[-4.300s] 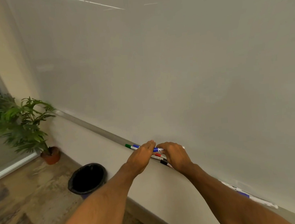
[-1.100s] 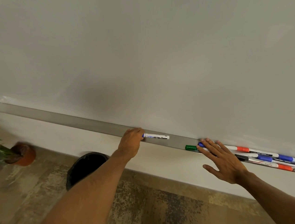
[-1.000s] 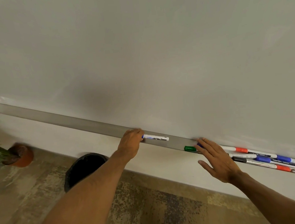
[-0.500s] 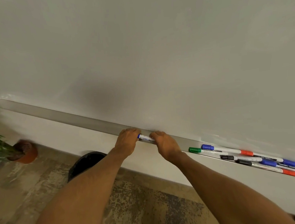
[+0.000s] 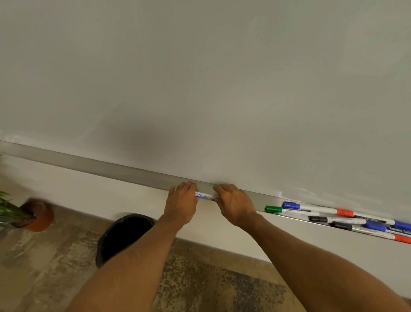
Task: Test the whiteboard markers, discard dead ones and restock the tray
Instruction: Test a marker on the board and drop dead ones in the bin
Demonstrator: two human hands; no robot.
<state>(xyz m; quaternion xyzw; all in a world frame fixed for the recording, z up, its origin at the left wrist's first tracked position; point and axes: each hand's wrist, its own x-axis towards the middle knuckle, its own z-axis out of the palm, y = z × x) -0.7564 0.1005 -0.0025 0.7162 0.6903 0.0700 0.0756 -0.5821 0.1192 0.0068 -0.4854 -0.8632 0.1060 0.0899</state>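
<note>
Whiteboard tray (image 5: 101, 165) holds markers (image 5: 328, 210); hands (image 5: 181, 205) (image 5: 236, 206) grip blue marker (image 5: 203, 196).

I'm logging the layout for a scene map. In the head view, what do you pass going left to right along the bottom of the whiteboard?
potted plant → black bin → left hand → held marker → right hand → green-capped marker → other markers

A pale wall (image 5: 77, 184) met a mottled brown floor (image 5: 40, 269); a potted plant (image 5: 10, 212) stood at left.
</note>
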